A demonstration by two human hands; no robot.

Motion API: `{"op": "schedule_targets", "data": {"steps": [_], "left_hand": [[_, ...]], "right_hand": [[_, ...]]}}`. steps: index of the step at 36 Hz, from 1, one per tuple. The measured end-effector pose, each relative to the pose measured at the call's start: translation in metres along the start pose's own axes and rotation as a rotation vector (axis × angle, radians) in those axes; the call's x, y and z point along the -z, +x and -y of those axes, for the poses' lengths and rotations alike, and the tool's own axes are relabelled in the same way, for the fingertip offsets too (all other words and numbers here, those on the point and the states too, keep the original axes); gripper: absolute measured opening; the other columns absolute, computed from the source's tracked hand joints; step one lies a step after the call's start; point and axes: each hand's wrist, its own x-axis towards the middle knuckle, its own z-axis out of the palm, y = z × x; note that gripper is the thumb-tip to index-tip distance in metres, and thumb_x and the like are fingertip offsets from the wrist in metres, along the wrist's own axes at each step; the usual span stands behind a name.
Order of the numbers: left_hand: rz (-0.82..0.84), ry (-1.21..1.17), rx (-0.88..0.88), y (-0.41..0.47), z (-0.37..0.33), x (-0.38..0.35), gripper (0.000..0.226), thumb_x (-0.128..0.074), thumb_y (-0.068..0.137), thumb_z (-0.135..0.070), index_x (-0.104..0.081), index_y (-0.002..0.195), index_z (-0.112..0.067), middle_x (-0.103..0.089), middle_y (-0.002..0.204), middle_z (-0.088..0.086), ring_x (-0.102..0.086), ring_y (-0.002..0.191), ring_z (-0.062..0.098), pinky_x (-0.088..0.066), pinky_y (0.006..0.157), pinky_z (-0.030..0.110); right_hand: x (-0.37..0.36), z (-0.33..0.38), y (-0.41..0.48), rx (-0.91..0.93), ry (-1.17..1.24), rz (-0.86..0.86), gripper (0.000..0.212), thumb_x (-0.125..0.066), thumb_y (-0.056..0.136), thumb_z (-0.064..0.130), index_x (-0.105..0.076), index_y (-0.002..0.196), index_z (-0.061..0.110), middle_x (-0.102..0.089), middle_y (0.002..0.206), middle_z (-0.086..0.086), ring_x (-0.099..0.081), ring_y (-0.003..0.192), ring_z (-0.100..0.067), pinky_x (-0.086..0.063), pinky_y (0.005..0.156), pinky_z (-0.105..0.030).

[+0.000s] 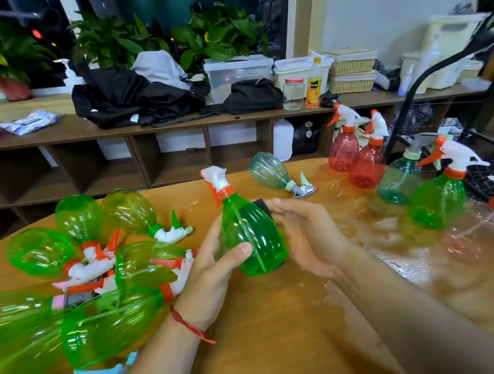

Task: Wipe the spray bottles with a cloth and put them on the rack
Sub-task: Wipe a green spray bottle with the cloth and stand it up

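Mid-frame: left hand (pixel 213 271) grips green spray bottle (pixel 251 235) (tilted); right hand (pixel 305 235) presses dark cloth (pixel 262 207) against it.

At least eight green bottles (pixel 251 238), two red bottles (pixel 342 153), two teal bottles (pixel 398 181), two hands (pixel 210 271), one cloth (pixel 262 206), one rack (pixel 479 184), three plants (pixel 220 31), two baskets (pixel 351 67), one jar (pixel 293 94), one juice bottle (pixel 312 89), one tub (pixel 238 73)

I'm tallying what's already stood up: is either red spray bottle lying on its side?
No, both red spray bottles stand upright, side by side, at the far right of the table.
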Motion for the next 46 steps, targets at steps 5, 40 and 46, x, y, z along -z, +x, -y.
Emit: {"op": "schedule_targets", "data": {"steps": [5,40,46], "left_hand": [[-0.006,0.029,0.02,0.002,0.005,0.0,0.073,-0.077,0.082,-0.033,-0.055,0.151,-0.021,-0.067,0.141,0.01,-0.061,0.136,0.033,-0.049,0.112,0.052],[-0.267,-0.27,-0.08,0.011,-0.007,0.002,0.061,-0.068,0.096,-0.02,-0.047,0.153,-0.011,-0.065,0.144,0.018,-0.065,0.131,0.035,-0.06,0.096,0.048],[-0.35,-0.363,-0.042,0.014,-0.006,0.005,0.062,-0.076,0.094,-0.017,-0.046,0.148,-0.026,-0.07,0.14,0.01,-0.071,0.123,0.025,-0.054,0.098,0.049]], "right_hand": [[0.005,0.007,0.009,0.036,-0.089,-0.02,0.044,-0.04,0.105,0.024,-0.07,0.135,0.012,-0.066,0.139,-0.021,-0.051,0.137,-0.048,-0.039,0.117,-0.066],[-0.03,-0.031,-0.001,0.496,-0.11,-0.516,0.042,-0.065,0.097,-0.01,-0.081,0.119,0.022,-0.074,0.127,-0.003,-0.069,0.123,-0.021,-0.053,0.111,-0.051],[-0.05,-0.05,-0.015,0.44,-0.154,-0.473,0.038,-0.073,0.091,-0.01,-0.077,0.115,0.02,-0.08,0.111,0.005,-0.075,0.108,-0.015,-0.059,0.101,-0.043]]}}
